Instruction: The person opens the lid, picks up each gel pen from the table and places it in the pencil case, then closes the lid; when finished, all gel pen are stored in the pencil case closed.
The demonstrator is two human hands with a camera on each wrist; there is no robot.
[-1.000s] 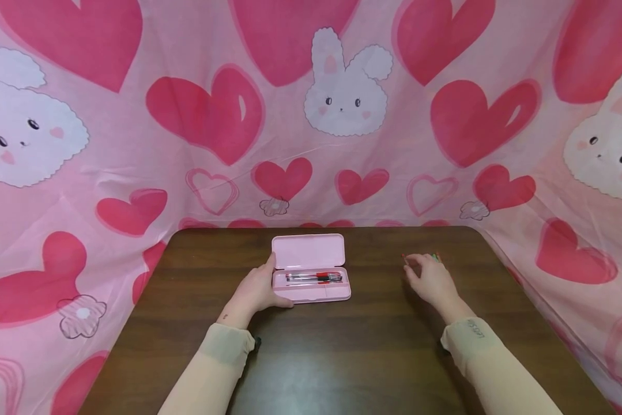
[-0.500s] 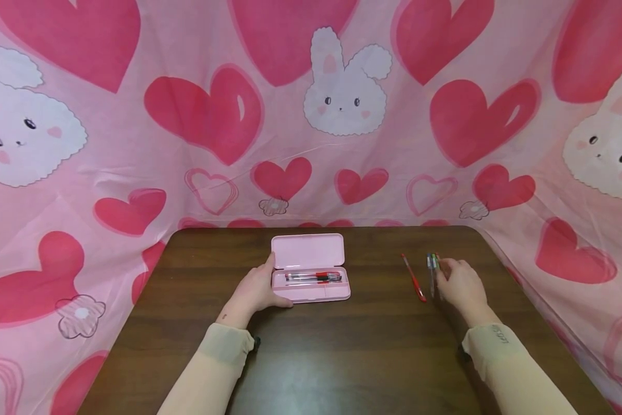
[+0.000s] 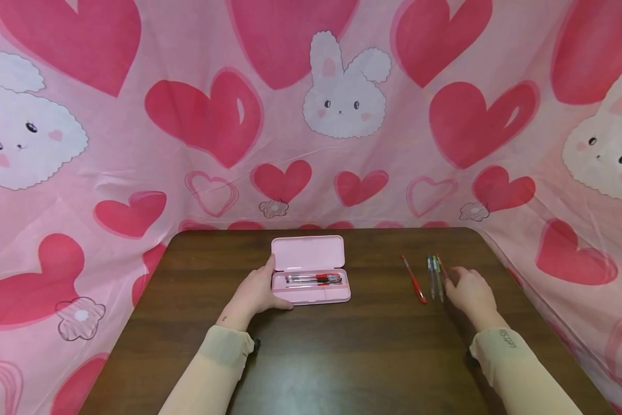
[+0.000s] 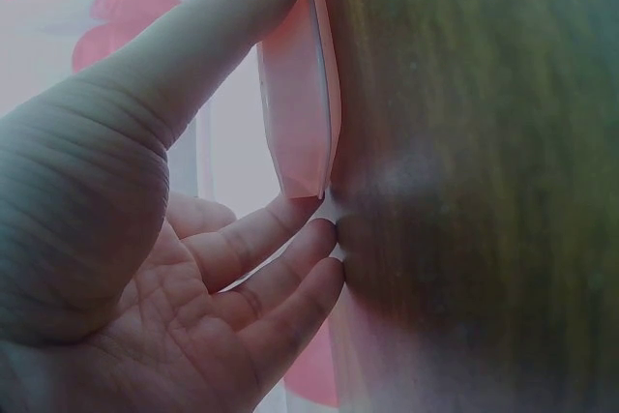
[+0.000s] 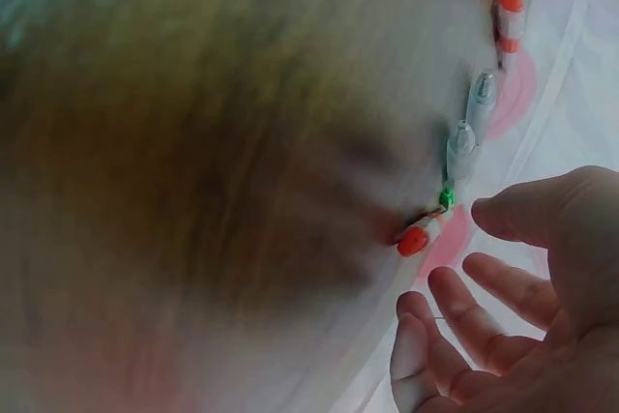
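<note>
The open pink case (image 3: 311,295) holds several clear pens (image 3: 313,279) with red and black parts. My left hand (image 3: 251,293) holds its left side, thumb at the front edge; the left wrist view shows thumb and index finger against the case (image 4: 295,108). To the right lie a separate red pen (image 3: 414,280) and several pens close together, including a clear one (image 3: 432,278) and a green-marked one (image 3: 437,276). Beside the rightmost red-tipped pen (image 3: 441,262), my right hand (image 3: 471,293) has loosely bent fingers, with a gap to the pens (image 5: 414,239) in the right wrist view.
The dark wooden table (image 3: 311,357) extends around the case and pens. A pink cloth (image 3: 202,52) with hearts and rabbit faces hangs behind the table and along both sides.
My right hand has moved right, from the separate red pen to the right side of the grouped pens, uncovering them. My left hand stays at the case.
</note>
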